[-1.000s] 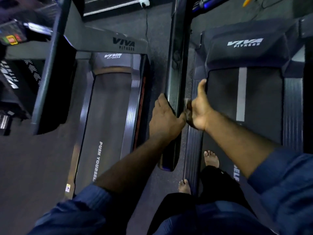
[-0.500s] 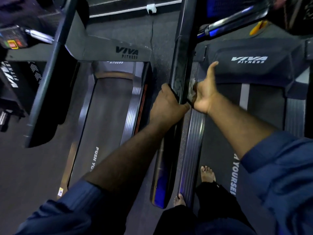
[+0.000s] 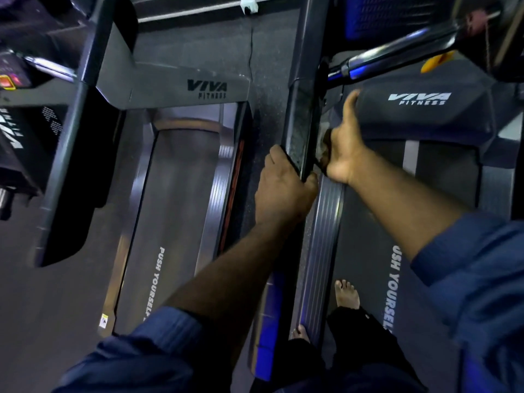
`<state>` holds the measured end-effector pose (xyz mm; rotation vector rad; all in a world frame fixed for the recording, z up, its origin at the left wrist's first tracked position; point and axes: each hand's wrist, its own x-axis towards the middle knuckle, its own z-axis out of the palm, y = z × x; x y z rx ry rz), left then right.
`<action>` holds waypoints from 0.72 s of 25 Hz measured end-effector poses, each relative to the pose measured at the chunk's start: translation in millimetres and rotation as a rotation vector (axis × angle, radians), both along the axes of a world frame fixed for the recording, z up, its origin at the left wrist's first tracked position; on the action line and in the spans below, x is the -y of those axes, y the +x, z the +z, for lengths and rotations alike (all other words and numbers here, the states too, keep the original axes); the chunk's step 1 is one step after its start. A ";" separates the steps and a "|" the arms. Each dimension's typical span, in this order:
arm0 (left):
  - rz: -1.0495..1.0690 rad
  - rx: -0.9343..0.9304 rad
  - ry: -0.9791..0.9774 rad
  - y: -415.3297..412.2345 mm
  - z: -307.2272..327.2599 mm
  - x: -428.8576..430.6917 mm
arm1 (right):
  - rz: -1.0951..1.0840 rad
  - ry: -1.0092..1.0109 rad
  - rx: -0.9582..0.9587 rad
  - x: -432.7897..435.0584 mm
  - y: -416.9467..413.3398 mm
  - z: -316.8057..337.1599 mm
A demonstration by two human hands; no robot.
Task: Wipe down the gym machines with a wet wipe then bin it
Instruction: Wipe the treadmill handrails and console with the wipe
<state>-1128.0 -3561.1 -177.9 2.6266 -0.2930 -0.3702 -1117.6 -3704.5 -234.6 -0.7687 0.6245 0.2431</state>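
Pale and crumpled, the wet wipe shows only as a small patch. It is pinned against the side of the handrail by the curled fingers of the right hand. That hand's thumb sticks out straight, pointing away from the person along the rail.

Just across the rail, on its other side, the left hand is wrapped round it in a firm grip. Its fingers lie over one edge and its thumb hooks the other.

The rail is a long dark bar. Its long axis runs from beside the person's waist out ahead, past both hands, leaning a little to the right as it goes. Its near end, behind the left wrist, glows blue.

Beyond the right thumb sits the motor cover, lettered VIVA FITNESS. Below the right wrist a ribbed foot rail lies roughly parallel to the handrail. Beside it the treadmill belt carries the words PUSH YOURSELF, partly cut off.

One bare foot stands on the belt, and the toes of another show at the near end of the foot rail.

Out past the left hand, across a strip of dark speckled floor, a second treadmill lies alongside, pointing the same way. Blue sleeves cover both arms from mid-forearm back.
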 end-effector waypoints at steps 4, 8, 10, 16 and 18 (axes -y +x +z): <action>-0.011 0.002 0.013 -1.4 2.5 0.1 | 0.111 -0.013 -0.030 -23.0 -32.7 -4.4; -0.019 -0.010 0.032 -0.6 1.5 0.8 | -0.073 -0.085 0.045 -10.6 14.4 4.9; -0.013 0.005 0.031 1.1 0.7 0.2 | -0.102 -0.199 0.080 -23.7 10.7 1.3; -0.047 0.005 0.015 -3.0 1.7 -1.9 | 0.000 -0.211 0.202 -46.8 -40.0 -12.4; -0.027 -0.002 -0.039 -4.5 5.1 -3.1 | -0.044 -0.311 0.297 -40.7 -15.9 9.2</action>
